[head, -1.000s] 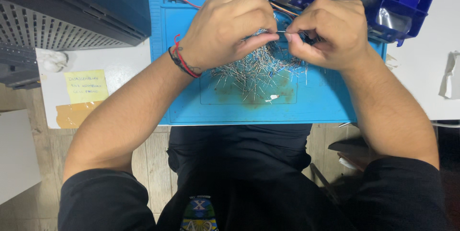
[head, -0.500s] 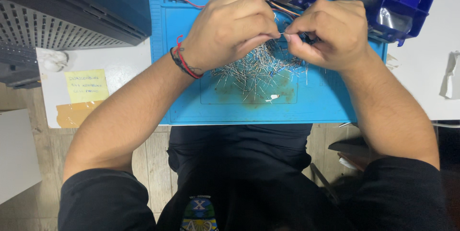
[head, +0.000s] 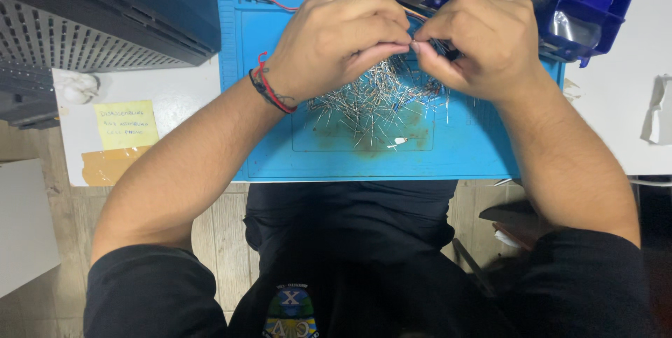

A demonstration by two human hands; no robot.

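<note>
Metal pins [head: 371, 103] are piling on the mat [head: 280, 149]; both hands, left [head: 336, 37] and right [head: 483, 40], are pinching one pin, best gripped near its ends.

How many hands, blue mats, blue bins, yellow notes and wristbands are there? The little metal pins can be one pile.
Hands: 2, the left hand and the right hand
Blue mat: 1
Blue bins: 1 cluster, separate bins hard to tell
Yellow note: 1
Wristbands: 2, one red, one black
Pile of metal pins: 1
Total: 8
</note>
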